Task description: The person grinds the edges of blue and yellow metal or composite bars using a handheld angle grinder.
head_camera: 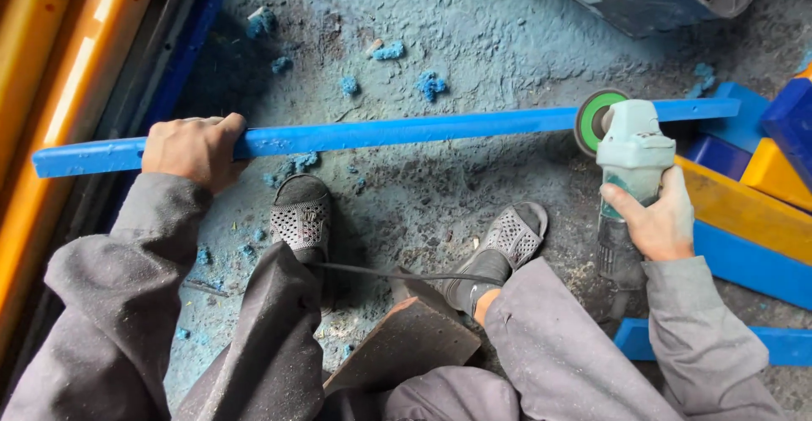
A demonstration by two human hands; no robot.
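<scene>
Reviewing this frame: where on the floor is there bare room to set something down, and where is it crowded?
Bare floor lies beyond the blue bar, past the blue scraps. A smaller patch sits between bar and feet. It is crowded at right, where the grinder meets stacked blue and yellow pieces.

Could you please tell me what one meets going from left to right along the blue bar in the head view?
Bar's free left end → left hand gripping it → long bare stretch → green grinder disc → right hand on the angle grinder.
</scene>
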